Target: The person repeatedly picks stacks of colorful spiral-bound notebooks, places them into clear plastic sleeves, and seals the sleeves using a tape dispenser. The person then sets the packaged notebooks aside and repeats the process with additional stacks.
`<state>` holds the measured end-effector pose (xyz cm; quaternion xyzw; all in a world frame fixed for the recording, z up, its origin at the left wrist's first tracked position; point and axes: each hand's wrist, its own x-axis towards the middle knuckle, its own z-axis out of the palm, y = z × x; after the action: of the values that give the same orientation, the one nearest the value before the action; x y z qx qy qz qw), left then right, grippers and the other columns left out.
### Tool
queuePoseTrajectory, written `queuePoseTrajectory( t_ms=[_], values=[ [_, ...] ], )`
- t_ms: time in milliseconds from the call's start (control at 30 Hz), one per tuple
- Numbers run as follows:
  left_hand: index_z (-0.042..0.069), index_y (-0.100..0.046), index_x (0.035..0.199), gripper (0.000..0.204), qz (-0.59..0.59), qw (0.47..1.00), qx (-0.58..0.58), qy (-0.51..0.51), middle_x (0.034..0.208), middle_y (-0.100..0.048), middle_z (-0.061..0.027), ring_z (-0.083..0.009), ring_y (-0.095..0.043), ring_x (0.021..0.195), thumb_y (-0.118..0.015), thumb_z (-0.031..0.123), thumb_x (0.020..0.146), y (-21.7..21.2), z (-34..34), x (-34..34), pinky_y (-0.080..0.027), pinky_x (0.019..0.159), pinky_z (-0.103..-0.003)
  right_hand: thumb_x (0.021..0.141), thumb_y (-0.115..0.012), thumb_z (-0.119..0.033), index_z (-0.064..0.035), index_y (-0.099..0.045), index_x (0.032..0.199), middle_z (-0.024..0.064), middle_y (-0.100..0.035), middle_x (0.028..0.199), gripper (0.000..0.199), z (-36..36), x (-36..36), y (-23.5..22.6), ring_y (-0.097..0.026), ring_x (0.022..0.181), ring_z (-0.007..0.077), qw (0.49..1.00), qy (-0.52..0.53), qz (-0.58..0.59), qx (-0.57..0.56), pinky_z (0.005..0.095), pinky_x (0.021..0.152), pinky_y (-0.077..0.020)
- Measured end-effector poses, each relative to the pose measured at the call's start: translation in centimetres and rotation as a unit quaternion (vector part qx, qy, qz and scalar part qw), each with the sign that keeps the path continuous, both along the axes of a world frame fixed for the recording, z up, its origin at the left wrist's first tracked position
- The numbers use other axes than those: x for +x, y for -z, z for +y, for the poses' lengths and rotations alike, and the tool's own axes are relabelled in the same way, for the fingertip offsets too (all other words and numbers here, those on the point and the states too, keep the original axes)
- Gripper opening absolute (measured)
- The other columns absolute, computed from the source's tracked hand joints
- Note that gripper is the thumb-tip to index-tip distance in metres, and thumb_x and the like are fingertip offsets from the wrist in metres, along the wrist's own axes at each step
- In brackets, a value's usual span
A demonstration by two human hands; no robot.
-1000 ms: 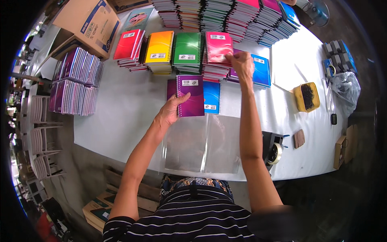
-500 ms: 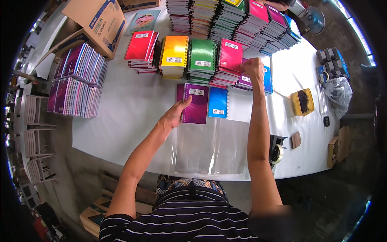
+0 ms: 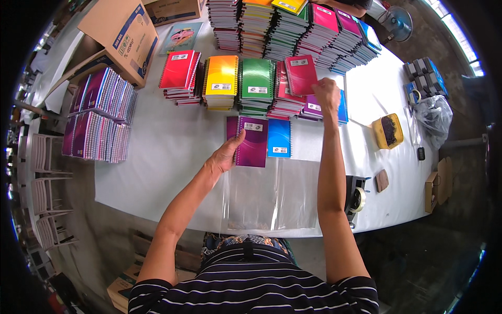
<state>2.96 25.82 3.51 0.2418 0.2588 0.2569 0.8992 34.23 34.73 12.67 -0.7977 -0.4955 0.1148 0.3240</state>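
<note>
My left hand (image 3: 228, 152) is closed on the left edge of a purple spiral notebook (image 3: 252, 149), thumb on its cover; another purple cover peeks out beneath. Directly right of it lies a blue spiral notebook (image 3: 279, 140). Farther off, my right hand (image 3: 328, 97) pinches the lower right corner of a pink notebook (image 3: 301, 78), which sits tilted over the pink stack (image 3: 282, 108). Under that hand are a purple stack (image 3: 312, 107) and a blue notebook (image 3: 343, 109). Clear plastic bags (image 3: 256, 196) lie flat in front of me.
Red (image 3: 176, 73), yellow (image 3: 221, 73) and green (image 3: 257, 73) notebook stacks stand in a row, with taller stacks behind. Purple notebooks (image 3: 99, 115) and an open carton (image 3: 120, 44) are at left. At right are a tape dispenser (image 3: 356, 196), a yellow tub (image 3: 388, 131) and a brown block (image 3: 382, 180).
My right hand has taken hold of the top pink notebook and shifted it askew, up from its stack. My left hand stays on the purple notebook. The view has shifted slightly.
</note>
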Motion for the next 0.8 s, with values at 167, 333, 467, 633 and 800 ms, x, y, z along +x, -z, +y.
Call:
queuePoseTrajectory(
  t_ms=[167, 333, 467, 633, 800],
  values=[
    [0.006, -0.039, 0.142, 0.095, -0.002, 0.999, 0.025, 0.021, 0.133, -0.055, -0.0125, -0.0219, -0.055, 0.122, -0.047, 0.077, 0.078, -0.2, 0.5, -1.7, -0.048, 0.100, -0.042, 0.082, -0.059, 0.009, -0.0006, -0.071, 0.094, 0.0106, -0.064, 0.089, 0.020, -3.0, -3.0, -9.7, -0.059, 0.084, 0.0201, 0.907, -0.408, 0.063, 0.081, 0.0310, 0.077, -0.0479],
    [0.007, -0.040, 0.139, 0.080, -0.098, 0.995, -0.013, -0.013, 0.131, -0.056, -0.0108, -0.0204, -0.057, 0.118, -0.060, 0.061, 0.084, -1.4, -0.6, -0.5, -0.051, 0.097, -0.041, 0.078, -0.072, -0.005, -0.0035, -0.072, 0.097, 0.0102, -0.063, 0.093, 0.019, -2.7, -11.7, -5.4, -0.060, 0.095, 0.0239, 0.759, -0.650, 0.019, -0.023, 0.0346, 0.086, -0.0487],
    [0.008, -0.049, 0.130, 0.054, -0.044, 0.997, -0.036, -0.058, 0.120, -0.062, -0.0076, -0.0194, -0.063, 0.107, -0.071, 0.031, 0.087, -3.0, -1.3, -1.4, -0.054, 0.091, -0.039, 0.076, -0.076, -0.013, -0.0070, -0.069, 0.111, 0.0118, -0.057, 0.126, 0.036, -2.8, -13.8, -2.7, -0.054, 0.116, 0.0272, 0.877, -0.467, -0.057, 0.100, 0.0398, 0.098, -0.0454],
    [0.006, -0.051, 0.127, 0.052, -0.006, 0.994, -0.053, -0.098, 0.115, -0.064, -0.0085, -0.0212, -0.065, 0.104, -0.072, 0.031, 0.087, -3.3, -0.3, -2.8, -0.056, 0.089, -0.040, 0.080, -0.070, -0.012, -0.0105, -0.066, 0.119, 0.0134, -0.056, 0.135, 0.039, -2.0, -12.3, 2.7, -0.048, 0.131, 0.0287, 0.885, -0.363, -0.253, 0.147, 0.0435, 0.111, -0.0381],
    [0.006, -0.043, 0.137, 0.079, -0.022, 0.995, -0.033, -0.094, 0.127, -0.057, -0.0115, -0.0215, -0.060, 0.114, -0.062, 0.060, 0.083, -2.0, 0.0, -4.3, -0.053, 0.095, -0.040, 0.081, -0.056, 0.012, -0.0075, -0.069, 0.112, 0.0093, -0.068, 0.118, 0.039, -2.9, -11.7, -0.2, -0.061, 0.116, 0.0264, 0.904, -0.334, -0.101, 0.246, 0.0423, 0.108, -0.0433]
  ],
)
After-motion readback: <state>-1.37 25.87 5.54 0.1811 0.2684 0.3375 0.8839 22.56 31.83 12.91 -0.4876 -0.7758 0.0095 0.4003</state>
